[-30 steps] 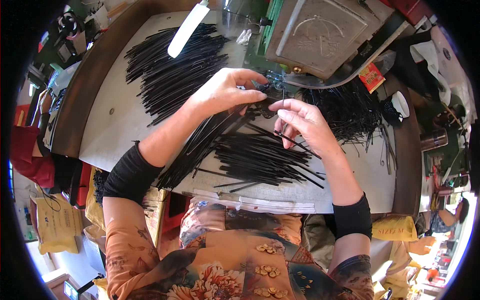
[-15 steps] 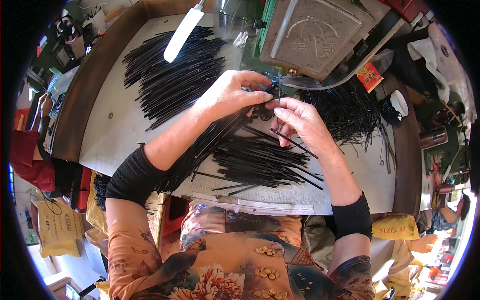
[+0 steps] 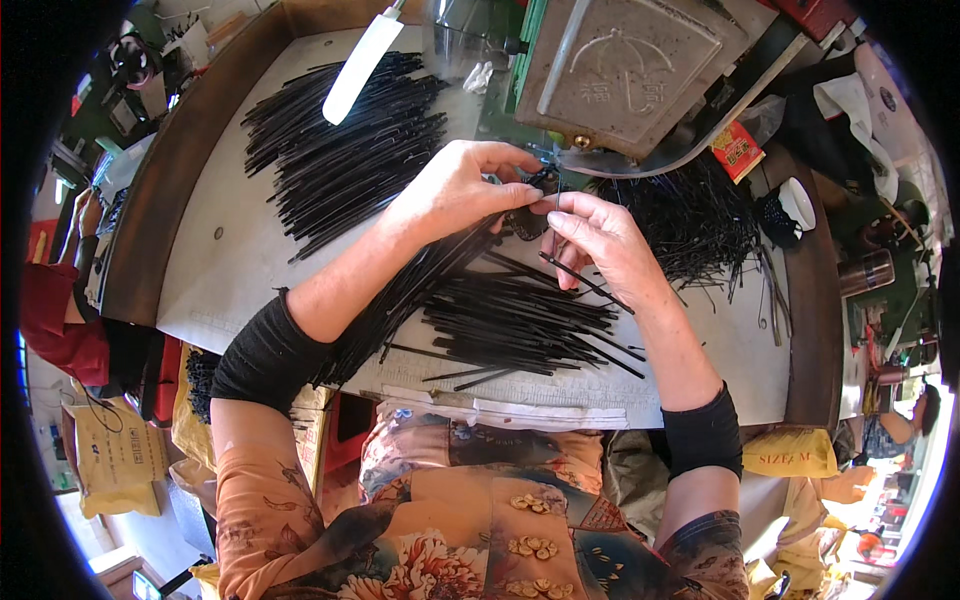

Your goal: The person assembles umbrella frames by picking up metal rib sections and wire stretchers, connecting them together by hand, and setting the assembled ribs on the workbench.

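Note:
My left hand [image 3: 478, 188] is at the front of a machine, thumb and fingers closed in a pinch on the end of a dark, thin piece beneath the machine head; its exact shape is partly hidden. Close beside it, my right hand [image 3: 597, 240] has its fingers curled around a thin black rod [image 3: 600, 290], like an umbrella rib, which slants down to the right. Thumb and forefinger of this hand also meet near the left fingertips. Below both hands lies a loose pile of black rods [image 3: 510, 325]. A longer bundle of rods [image 3: 385, 300] runs under my left forearm.
A large stack of black rods [image 3: 350, 150] lies at the far left under a white lamp [image 3: 362, 68]. Behind my hands stands the grey-covered machine [image 3: 630, 80]. Tangled dark rods [image 3: 690, 225] and a white cup [image 3: 797, 205] sit at right. The table has a raised wooden rim [image 3: 150, 215].
Both hands keep nearly the same position and grip. The whole view has shifted very slightly.

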Available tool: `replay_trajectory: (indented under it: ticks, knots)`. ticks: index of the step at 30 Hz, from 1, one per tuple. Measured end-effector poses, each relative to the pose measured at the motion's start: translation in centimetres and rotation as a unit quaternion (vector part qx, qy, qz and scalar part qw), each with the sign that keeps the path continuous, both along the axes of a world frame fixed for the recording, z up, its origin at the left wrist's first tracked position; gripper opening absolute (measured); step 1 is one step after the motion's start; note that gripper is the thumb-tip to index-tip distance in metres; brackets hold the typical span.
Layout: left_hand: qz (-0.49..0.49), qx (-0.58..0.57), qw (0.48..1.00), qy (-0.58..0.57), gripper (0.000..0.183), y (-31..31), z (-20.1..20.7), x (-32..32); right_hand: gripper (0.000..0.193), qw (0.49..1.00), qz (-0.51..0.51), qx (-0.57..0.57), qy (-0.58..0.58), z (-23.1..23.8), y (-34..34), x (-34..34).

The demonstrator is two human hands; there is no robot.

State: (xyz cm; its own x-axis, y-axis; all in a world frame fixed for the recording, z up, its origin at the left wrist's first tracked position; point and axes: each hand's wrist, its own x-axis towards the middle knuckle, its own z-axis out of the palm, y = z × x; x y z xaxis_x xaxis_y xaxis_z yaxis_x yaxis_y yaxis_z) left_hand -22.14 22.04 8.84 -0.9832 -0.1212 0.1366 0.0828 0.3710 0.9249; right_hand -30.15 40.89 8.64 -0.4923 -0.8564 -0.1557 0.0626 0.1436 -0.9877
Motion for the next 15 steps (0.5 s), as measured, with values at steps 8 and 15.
replay_trajectory:
  ticks: [8,15]
  knots:
    - [0.007,-0.006,1.000,0.008,0.034,-0.03,-0.02,0.05,0.027,1.000,0.005,0.003,-0.003,0.14,0.00,0.11]
    - [0.005,-0.019,1.000,0.005,0.032,0.07,0.32,0.05,0.026,1.000,0.005,0.004,0.004,-0.06,-0.07,-0.03]
